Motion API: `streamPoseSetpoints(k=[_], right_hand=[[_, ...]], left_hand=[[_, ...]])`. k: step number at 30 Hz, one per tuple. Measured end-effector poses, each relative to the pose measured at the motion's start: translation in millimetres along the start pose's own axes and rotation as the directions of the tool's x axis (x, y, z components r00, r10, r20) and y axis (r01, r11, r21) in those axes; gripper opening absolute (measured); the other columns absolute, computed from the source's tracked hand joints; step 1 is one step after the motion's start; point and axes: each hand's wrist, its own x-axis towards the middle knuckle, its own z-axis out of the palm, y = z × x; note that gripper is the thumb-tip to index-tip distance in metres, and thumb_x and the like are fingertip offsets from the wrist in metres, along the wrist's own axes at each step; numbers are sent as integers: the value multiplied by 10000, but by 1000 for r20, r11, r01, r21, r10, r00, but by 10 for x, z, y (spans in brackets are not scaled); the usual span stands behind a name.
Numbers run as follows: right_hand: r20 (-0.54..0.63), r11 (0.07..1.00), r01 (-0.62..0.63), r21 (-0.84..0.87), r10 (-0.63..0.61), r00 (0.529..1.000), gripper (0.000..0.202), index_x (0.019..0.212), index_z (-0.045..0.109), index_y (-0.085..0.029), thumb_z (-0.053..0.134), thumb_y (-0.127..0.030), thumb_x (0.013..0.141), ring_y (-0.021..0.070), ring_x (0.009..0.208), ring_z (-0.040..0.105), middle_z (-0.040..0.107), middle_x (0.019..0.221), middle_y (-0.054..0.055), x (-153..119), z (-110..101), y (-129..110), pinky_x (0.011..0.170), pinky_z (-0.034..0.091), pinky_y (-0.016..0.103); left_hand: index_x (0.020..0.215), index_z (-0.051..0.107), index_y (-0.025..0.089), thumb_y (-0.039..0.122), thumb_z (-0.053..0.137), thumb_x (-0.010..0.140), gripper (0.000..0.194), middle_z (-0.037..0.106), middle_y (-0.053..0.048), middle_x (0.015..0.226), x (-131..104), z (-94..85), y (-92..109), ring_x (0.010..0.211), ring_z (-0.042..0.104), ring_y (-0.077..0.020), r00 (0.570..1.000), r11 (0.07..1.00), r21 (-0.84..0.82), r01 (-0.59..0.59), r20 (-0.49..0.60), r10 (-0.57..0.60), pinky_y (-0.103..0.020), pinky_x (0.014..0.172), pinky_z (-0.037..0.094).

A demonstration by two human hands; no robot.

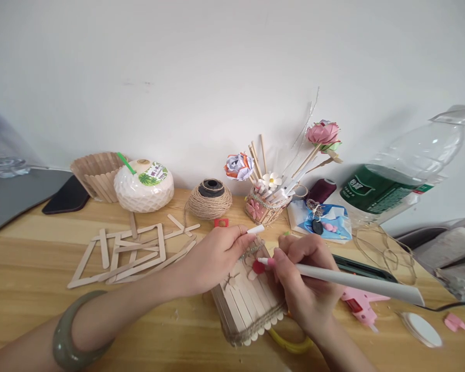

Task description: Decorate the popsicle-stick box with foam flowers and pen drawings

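My right hand (308,281) is closed around a white marker (360,284) with a pink tip, held like a pen. The tip is at a red patch (259,266) on a box made of craft sticks (244,305). Between the thumb and finger of my left hand (213,253) is a white marker cap (256,229). This hand lies over the upper left part of the box, hiding some of it. The box is tilted, has twine along its lower edge and carries small wooden petal shapes.
Loose craft sticks (139,268), a twine spool (209,199) and a white coconut (144,188) with a green straw lie left. Behind stands a pot of paper flowers (269,201). At right are a large bottle (395,181), a pink glue gun (360,307) and white discs (422,329).
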Motion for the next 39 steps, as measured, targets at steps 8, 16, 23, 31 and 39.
streamPoseSetpoints(k=[8, 16, 23, 31, 39], right_hand=[[34, 997, 22, -73, -20, 999, 276, 723, 411, -228, 555, -34, 854, 81, 475, 353, 406, 577, -85, -22, -19, 9, 467, 286, 247], [18, 987, 47, -151, -44, 999, 260, 714, 440, -230, 605, -68, 832, 82, 462, 437, 467, 571, -83, -11, 8, 0, 468, 362, 235], [55, 979, 60, -197, -50, 997, 270, 724, 428, -235, 603, -60, 833, 81, 468, 441, 464, 578, -81, -3, 2, -12, 454, 360, 224], [104, 985, 4, -172, 14, 994, 276, 724, 415, -242, 613, -83, 834, 87, 464, 408, 433, 577, -89, -14, -6, 9, 438, 327, 233], [79, 992, 9, -128, 1, 997, 273, 724, 425, -236, 598, -61, 843, 85, 469, 436, 461, 574, -85, -16, 1, -7, 451, 348, 240]], left_hand=[[750, 482, 199, 412, 337, 978, 345, 491, 29, 684, -5, 2, 10, 663, 484, -153, 1000, 1000, -10, -4, 9, 4, -291, 633, 374], [723, 459, 200, 403, 351, 977, 343, 496, 29, 679, 2, -4, 12, 655, 483, -153, 1000, 1000, -11, -27, 0, 27, -296, 623, 355], [738, 475, 200, 396, 354, 978, 333, 527, 24, 700, -5, -8, 28, 678, 515, -156, 1000, 999, -38, -26, 6, 27, -294, 634, 368], [714, 462, 201, 406, 356, 977, 350, 522, 32, 668, 3, -10, 21, 644, 509, -149, 1000, 999, -14, -29, -6, 29, -286, 603, 354], [723, 450, 203, 427, 350, 980, 356, 492, 40, 661, 7, -12, 4, 631, 488, -142, 1000, 1000, -21, -13, 5, 13, -287, 597, 350]])
